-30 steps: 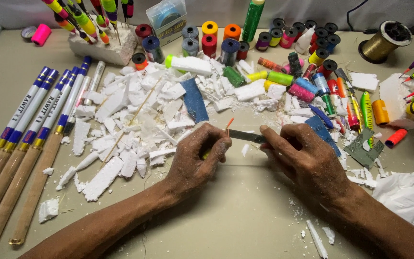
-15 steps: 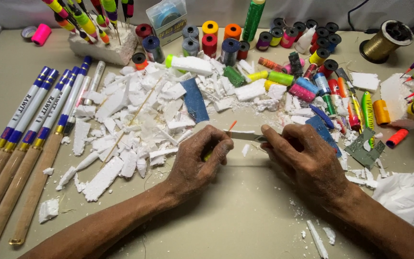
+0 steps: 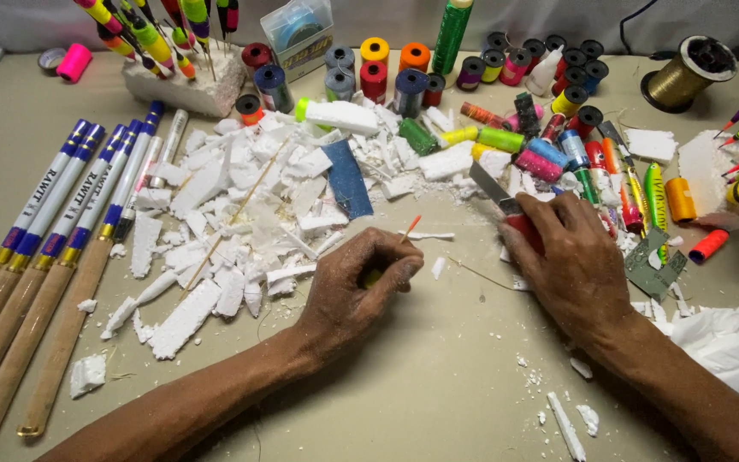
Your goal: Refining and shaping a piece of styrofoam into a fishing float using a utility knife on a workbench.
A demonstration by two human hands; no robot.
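Left hand (image 3: pixel 354 295) sits near centre of the table (image 3: pixel 438 393), fingers curled together and clamped on a small float (image 3: pixel 387 261). I see only its thin stem with an orange tip poking out at 1 o'clock from the fist, plus a hint of yellow-green body inside; the rest is hidden. I read the tight pinch as steadying a small, light piece.

Right hand (image 3: pixel 570 269) lies at 3 o'clock from the left one, well apart, palm down. Its fingers are closed over the red handle of a knife (image 3: pixel 506 205), and the blade points out at 10 o'clock toward the foam scraps, away from the other hand, which looks like a safe resting grip.

White foam scraps (image 3: pixel 233 214) are heaped at 10 to 11 o'clock from the left hand, with a blue sanding strip (image 3: pixel 348 178) lying on their right edge, within reach. Thread spools (image 3: pixel 404 73) stand in a row at 12 o'clock along the far edge. Finished bright floats (image 3: pixel 635 171) crowd at 1 o'clock from the right hand. Long rods with blue-white ends (image 3: pixel 53 222) lie parallel at 9 o'clock, out of the working patch. Crumpled white paper (image 3: pixel 729 351) sits at 4 o'clock, beside the right forearm.
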